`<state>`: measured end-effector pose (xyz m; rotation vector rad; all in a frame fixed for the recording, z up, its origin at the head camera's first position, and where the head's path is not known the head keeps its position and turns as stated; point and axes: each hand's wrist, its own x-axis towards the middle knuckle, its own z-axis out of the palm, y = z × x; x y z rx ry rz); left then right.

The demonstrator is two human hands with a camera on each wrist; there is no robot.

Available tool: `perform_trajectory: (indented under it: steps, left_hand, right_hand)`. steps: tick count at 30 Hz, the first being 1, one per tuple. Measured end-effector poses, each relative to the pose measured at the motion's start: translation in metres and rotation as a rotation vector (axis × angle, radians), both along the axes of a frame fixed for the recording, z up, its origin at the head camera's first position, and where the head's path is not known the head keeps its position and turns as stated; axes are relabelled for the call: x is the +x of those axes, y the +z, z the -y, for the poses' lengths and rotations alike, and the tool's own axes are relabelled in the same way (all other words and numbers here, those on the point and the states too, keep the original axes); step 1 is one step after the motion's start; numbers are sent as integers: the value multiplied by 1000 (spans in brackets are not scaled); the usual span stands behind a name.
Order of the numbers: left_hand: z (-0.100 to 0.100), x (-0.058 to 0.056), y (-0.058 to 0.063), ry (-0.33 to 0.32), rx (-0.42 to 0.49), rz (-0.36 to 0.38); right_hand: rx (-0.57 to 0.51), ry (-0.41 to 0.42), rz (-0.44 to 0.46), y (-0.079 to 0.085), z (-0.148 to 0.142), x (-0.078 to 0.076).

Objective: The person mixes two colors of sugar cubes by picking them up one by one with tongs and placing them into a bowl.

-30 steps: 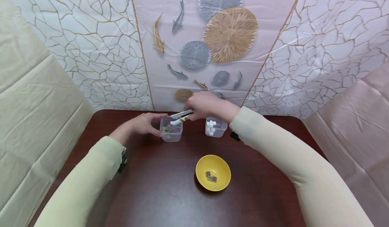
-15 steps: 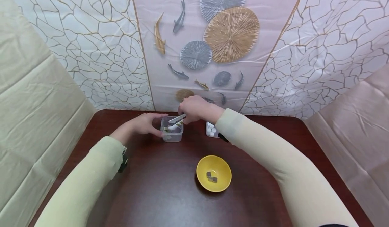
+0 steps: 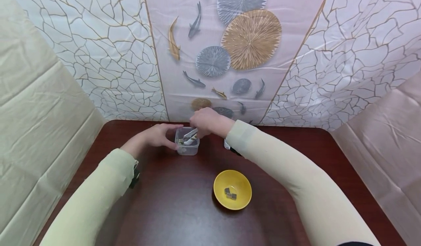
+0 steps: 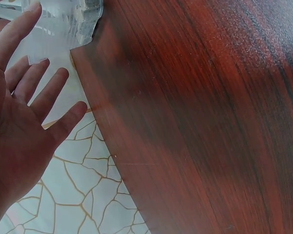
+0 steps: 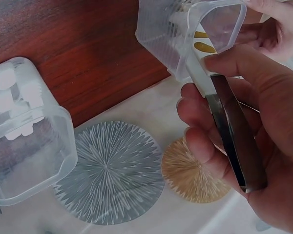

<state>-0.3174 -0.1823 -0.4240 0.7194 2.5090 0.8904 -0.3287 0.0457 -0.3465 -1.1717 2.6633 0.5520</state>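
My left hand point(image 3: 159, 135) holds the left side of a clear plastic container point(image 3: 188, 151) between thumb and forefinger, the other fingers spread out in the left wrist view. Greyish pieces point(image 4: 88, 19) show through the container's wall. My right hand point(image 3: 208, 121) grips small metal tongs point(image 5: 234, 131) with white patterned tips point(image 5: 201, 53), which reach down into that container. Whether the tips pinch a piece is hidden. A yellow bowl point(image 3: 245, 202) nearer the front holds a few grey-brown cubes point(image 3: 230, 194).
A second clear container point(image 5: 63, 141) with several white cubes point(image 5: 19, 97) stands right of the first, mostly hidden by the right sleeve in the head view. Behind the dark wooden table point(image 3: 164, 202) hangs a patterned cloth point(image 3: 184, 56).
The right hand has moved left and slightly down, taking the tongs deeper into the left container. Its sleeve now covers most of the second container. The left hand stays in place.
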Motion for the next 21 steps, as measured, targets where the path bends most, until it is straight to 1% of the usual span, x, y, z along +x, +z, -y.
perform_trajectory:
  steps: [7, 13, 16, 21]
  left_hand:
    - [-1, -2, -3, -6, -15, -8]
    - [-1, -2, -2, -7, -21, -18]
    - [-1, -2, -1, -9, -24, -29]
    - [0, -1, -2, 3, -24, -20]
  right_hand:
    - [28, 0, -8, -3, 4, 1]
    - [22, 26, -21, -3, 3, 2]
    - [9, 38, -16, 0, 0, 3]
    - [-35, 47, -5, 8, -10, 6]
